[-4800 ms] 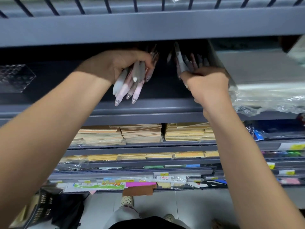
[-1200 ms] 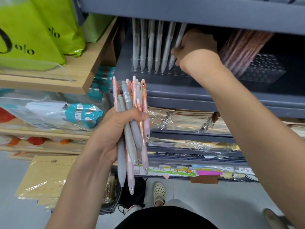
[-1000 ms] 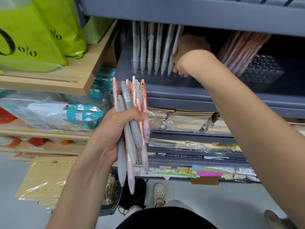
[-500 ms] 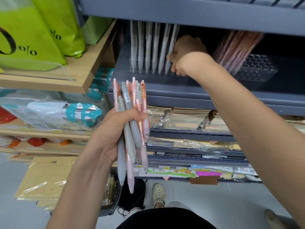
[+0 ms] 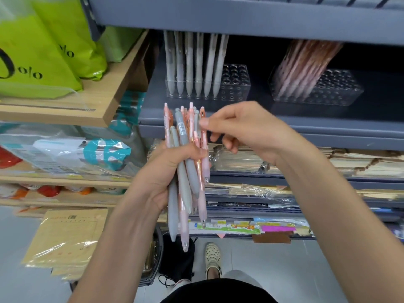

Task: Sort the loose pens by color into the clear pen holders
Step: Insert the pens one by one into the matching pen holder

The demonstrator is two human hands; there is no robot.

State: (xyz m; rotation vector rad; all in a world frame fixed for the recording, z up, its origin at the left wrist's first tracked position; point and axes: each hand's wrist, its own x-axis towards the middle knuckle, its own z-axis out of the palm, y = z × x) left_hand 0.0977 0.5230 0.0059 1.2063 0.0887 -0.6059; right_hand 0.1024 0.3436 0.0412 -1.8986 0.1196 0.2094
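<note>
My left hand (image 5: pixel 166 171) grips a bundle of grey and pink pens (image 5: pixel 185 171), held upright below the shelf. My right hand (image 5: pixel 244 132) is at the top of the bundle, thumb and finger pinching one pen's upper end. On the grey shelf stand two clear pen holders: the left holder (image 5: pixel 235 84) has a row of pale grey pens (image 5: pixel 192 64) in it, the right holder (image 5: pixel 336 88) holds leaning pink pens (image 5: pixel 306 66).
The grey metal shelf edge (image 5: pixel 328 130) runs behind my hands, another shelf (image 5: pixel 240 16) overhangs the holders. Green bags (image 5: pixel 43 51) sit on a wooden shelf (image 5: pixel 105 99) at left. Wrapped paper stacks (image 5: pixel 360 160) fill lower shelves. A black bag (image 5: pixel 175 259) and my shoe (image 5: pixel 213 256) are on the floor.
My right hand has come off the left holder on the shelf and moved down to the top of the pen bundle. The left hand has kept its hold.
</note>
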